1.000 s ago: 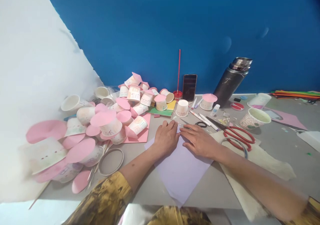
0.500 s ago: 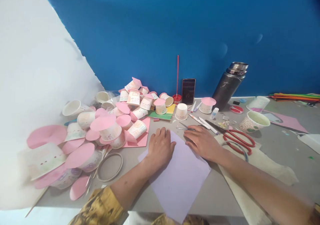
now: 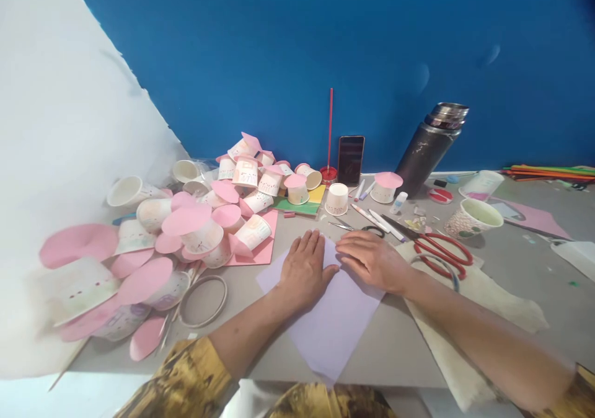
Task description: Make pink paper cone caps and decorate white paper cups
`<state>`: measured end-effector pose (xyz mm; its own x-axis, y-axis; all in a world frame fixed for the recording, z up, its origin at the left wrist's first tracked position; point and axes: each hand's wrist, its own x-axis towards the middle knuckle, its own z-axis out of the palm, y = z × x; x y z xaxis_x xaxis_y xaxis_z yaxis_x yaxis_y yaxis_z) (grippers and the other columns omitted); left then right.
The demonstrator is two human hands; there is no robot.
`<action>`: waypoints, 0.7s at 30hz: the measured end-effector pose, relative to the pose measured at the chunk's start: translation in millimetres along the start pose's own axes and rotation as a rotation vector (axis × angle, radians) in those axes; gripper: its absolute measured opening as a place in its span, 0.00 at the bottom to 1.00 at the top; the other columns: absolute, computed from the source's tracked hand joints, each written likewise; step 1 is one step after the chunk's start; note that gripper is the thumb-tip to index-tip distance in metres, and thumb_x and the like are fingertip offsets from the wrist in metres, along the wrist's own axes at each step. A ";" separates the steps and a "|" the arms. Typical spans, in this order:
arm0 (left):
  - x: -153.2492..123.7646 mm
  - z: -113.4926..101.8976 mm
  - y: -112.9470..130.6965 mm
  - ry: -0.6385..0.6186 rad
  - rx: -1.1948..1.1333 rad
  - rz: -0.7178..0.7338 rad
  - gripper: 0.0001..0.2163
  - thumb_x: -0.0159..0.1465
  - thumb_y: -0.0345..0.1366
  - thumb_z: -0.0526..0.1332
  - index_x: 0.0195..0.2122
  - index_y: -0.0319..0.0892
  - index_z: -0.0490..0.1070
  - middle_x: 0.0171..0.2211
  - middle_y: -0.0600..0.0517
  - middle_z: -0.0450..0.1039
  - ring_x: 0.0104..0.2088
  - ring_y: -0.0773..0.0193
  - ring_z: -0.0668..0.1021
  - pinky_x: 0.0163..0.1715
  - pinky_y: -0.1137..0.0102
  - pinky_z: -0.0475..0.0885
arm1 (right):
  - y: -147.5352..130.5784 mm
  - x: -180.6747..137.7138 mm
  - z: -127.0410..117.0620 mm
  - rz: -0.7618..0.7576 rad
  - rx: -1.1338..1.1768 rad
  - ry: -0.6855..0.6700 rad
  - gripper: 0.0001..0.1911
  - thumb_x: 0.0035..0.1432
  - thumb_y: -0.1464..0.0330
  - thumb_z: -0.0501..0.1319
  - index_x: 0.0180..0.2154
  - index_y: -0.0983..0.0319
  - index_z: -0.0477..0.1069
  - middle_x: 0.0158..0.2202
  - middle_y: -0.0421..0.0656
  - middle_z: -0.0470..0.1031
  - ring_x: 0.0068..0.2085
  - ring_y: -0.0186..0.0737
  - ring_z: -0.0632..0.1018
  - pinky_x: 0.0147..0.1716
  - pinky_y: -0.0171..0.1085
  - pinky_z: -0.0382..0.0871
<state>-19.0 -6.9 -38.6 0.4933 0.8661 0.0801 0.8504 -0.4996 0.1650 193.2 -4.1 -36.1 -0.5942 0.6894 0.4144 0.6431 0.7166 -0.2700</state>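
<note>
Lilac paper (image 3: 332,319) flat under both palms – L hand (image 3: 304,269), R hand (image 3: 374,260)

- Left sleeve (image 3: 186,374): mottled cloth in mustard yellow, olive and dark brown, ending near the elbow.
- Right sleeve (image 3: 583,393): the same mottled cloth, only its edge showing.
- Garment front (image 3: 325,402): the same pattern.
- Left hand (image 3: 304,269) and right hand (image 3: 374,260): bare, like both forearms.
</note>
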 end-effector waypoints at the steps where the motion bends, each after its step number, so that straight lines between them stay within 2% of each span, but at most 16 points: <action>1: 3.2 0.9 -3.6 0.009 0.004 -0.018 0.27 0.71 0.45 0.57 0.66 0.32 0.62 0.70 0.34 0.58 0.72 0.44 0.59 0.69 0.50 0.57 | -1.9 -0.5 0.6 -0.040 0.024 -0.015 0.12 0.69 0.69 0.58 0.49 0.61 0.77 0.49 0.48 0.83 0.55 0.47 0.78 0.57 0.46 0.71; 6: 15.3 3.2 -17.0 0.007 0.034 -0.119 0.28 0.73 0.45 0.53 0.68 0.30 0.58 0.71 0.32 0.56 0.72 0.45 0.58 0.70 0.50 0.55 | -7.3 -2.4 1.7 -0.077 0.030 -0.142 0.10 0.67 0.68 0.62 0.46 0.61 0.79 0.54 0.49 0.81 0.57 0.50 0.78 0.58 0.48 0.70; 10: 11.9 4.2 -14.2 0.000 0.020 -0.112 0.29 0.72 0.45 0.54 0.68 0.31 0.57 0.71 0.31 0.54 0.73 0.43 0.56 0.69 0.48 0.55 | -7.4 -1.3 0.4 -0.050 -0.002 -0.141 0.08 0.67 0.69 0.61 0.44 0.61 0.79 0.49 0.49 0.83 0.53 0.49 0.79 0.55 0.48 0.70; 14: 5.8 1.1 -8.8 0.062 -0.065 -0.031 0.21 0.70 0.43 0.57 0.62 0.39 0.65 0.68 0.35 0.62 0.70 0.45 0.62 0.66 0.47 0.60 | -9.3 -0.3 -2.2 0.114 -0.125 -0.091 0.08 0.67 0.67 0.62 0.46 0.61 0.77 0.46 0.49 0.82 0.48 0.49 0.78 0.50 0.45 0.70; 18: 5.0 -5.3 -8.5 0.145 -0.142 -0.067 0.17 0.68 0.37 0.60 0.57 0.41 0.69 0.64 0.39 0.67 0.65 0.47 0.68 0.61 0.51 0.65 | -11.4 0.8 -3.8 0.312 -0.216 -0.187 0.14 0.63 0.61 0.67 0.47 0.61 0.75 0.45 0.50 0.79 0.48 0.53 0.77 0.45 0.44 0.69; 21: 5.4 -8.2 -7.7 0.196 -0.195 -0.069 0.14 0.67 0.34 0.59 0.54 0.41 0.71 0.60 0.40 0.70 0.61 0.49 0.70 0.59 0.53 0.68 | -12.5 2.5 -2.9 0.383 -0.178 -0.255 0.13 0.65 0.62 0.65 0.48 0.61 0.75 0.43 0.49 0.79 0.47 0.51 0.79 0.44 0.43 0.69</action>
<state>-24.4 1.7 -31.4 0.3750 0.8934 0.2475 0.8198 -0.4442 0.3615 185.0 -11.6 -29.2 -0.3841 0.9196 0.0823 0.8978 0.3928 -0.1991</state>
